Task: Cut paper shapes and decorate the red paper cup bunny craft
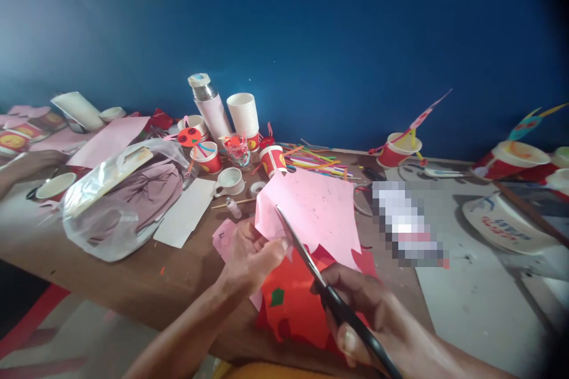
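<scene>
My left hand [258,254] pinches the near left edge of a pink paper sheet [320,201], thumb on top. In my right hand [355,308] is a pair of scissors [306,257] with black handles. Their blades lie across the pink sheet's near left part, close to my left thumb. The sheet's near edge is cut unevenly. Beneath it lies orange-red paper [297,302] bearing a small green piece [277,297]. A smaller pink scrap [223,238] sits under my left wrist.
Behind are a flask [211,109], stacked paper cups [243,112], colourful strips [317,161] and a white mug [229,182]. A plastic bag [102,237] and white card [184,213] lie left. A decorated red cup [399,148] stands right. Another person's arm [31,166] reaches in at far left.
</scene>
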Available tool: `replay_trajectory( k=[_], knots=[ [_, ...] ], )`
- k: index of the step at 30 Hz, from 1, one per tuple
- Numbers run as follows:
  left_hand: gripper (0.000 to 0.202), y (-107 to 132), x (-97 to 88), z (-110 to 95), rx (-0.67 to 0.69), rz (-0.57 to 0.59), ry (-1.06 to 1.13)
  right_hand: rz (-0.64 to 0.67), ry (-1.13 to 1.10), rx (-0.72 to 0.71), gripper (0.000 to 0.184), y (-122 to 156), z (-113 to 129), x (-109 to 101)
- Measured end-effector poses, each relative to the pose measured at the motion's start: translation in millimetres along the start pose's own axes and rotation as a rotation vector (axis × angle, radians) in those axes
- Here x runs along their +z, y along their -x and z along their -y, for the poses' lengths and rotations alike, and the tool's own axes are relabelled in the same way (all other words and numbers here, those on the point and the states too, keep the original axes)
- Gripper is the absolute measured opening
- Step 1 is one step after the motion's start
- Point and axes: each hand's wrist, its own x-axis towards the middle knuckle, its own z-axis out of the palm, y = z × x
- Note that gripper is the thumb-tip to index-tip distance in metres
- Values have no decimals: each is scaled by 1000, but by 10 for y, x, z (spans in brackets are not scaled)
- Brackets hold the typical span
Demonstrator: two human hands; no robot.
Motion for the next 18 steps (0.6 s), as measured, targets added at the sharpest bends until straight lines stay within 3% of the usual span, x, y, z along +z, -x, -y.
replay_trajectory(
  k=[3, 7, 11, 18],
  knots=[
    [3, -25, 30, -75, 45, 34, 26, 6, 58, -4, 25, 53, 83, -16],
    [13, -22, 99, -116, 85, -4, 115, -16, 64, -10, 27, 80, 140, -3],
    [9, -12, 129, -159, 143, -46, 68, 28, -5, -34, 30, 86, 171, 29],
    [12, -100, -20, -199, 193, 78, 5, 44, -53, -36, 46, 76, 159, 90]
  ],
)
